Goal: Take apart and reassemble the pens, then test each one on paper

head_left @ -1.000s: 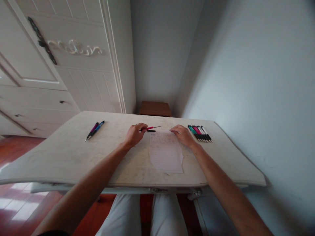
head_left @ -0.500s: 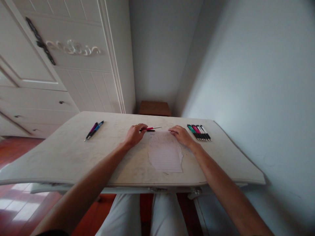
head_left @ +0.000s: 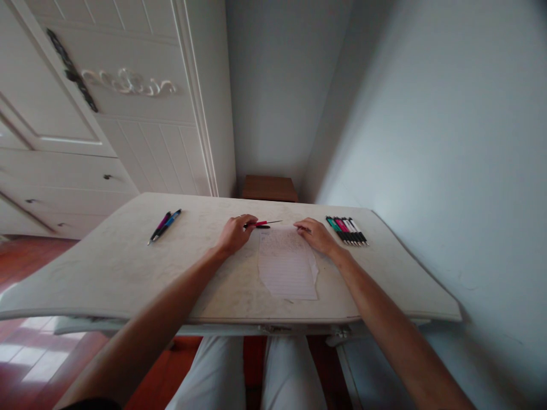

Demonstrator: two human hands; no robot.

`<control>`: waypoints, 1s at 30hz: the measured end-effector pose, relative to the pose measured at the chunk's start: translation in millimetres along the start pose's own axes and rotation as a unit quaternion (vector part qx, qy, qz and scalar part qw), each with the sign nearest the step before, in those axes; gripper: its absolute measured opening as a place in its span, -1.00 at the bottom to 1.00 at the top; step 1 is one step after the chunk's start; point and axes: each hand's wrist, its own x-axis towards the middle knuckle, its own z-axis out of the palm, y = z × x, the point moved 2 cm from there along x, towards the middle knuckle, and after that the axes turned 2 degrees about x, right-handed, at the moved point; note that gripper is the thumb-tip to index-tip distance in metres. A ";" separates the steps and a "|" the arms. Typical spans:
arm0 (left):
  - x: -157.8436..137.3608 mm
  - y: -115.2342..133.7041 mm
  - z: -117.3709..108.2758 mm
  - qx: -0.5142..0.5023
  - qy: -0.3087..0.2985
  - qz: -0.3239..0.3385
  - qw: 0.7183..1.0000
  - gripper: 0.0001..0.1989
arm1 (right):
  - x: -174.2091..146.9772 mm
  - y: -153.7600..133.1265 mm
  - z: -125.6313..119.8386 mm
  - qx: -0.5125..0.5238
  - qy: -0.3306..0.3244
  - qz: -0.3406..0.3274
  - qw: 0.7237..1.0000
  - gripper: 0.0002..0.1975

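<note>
My left hand [head_left: 237,232] is closed around a red pen barrel [head_left: 261,223], from which a thin dark refill sticks out to the right. Just below the barrel, a black pen part [head_left: 262,227] lies by my fingertips; whether I touch it is unclear. My right hand [head_left: 315,233] rests at the upper right corner of a lined sheet of paper [head_left: 288,273], thumb and fingers pinched together. Whatever is between them is too small to make out. Handwriting covers the top of the torn-edged sheet.
To the right, several pens [head_left: 347,231] with green, pink and white barrels lie in a row. A purple pen [head_left: 159,226] and a blue pen [head_left: 167,223] lie at left on the white table [head_left: 119,267]. A wall [head_left: 448,171] borders the right side; a white cabinet [head_left: 171,148] stands behind left.
</note>
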 end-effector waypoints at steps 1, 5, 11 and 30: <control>0.1 -0.2 0.3 0.000 -0.002 0.000 1.000 -0.82 | 0.0 -0.5 -0.3 0.001 -0.001 0.000 1.000 -0.75; -0.1 -0.3 0.6 0.000 -0.001 0.003 1.000 -0.82 | 0.1 -2.4 -1.0 0.005 0.000 0.003 1.000 -0.76; -0.7 -0.4 -0.3 0.003 0.002 -0.002 1.000 -0.82 | 0.2 -2.7 -0.9 0.005 0.004 0.004 1.000 -0.77; 2.3 -1.3 -4.1 -0.017 0.040 -0.004 0.999 -0.85 | 1.1 -15.8 -4.5 0.005 0.075 -0.016 0.997 -0.79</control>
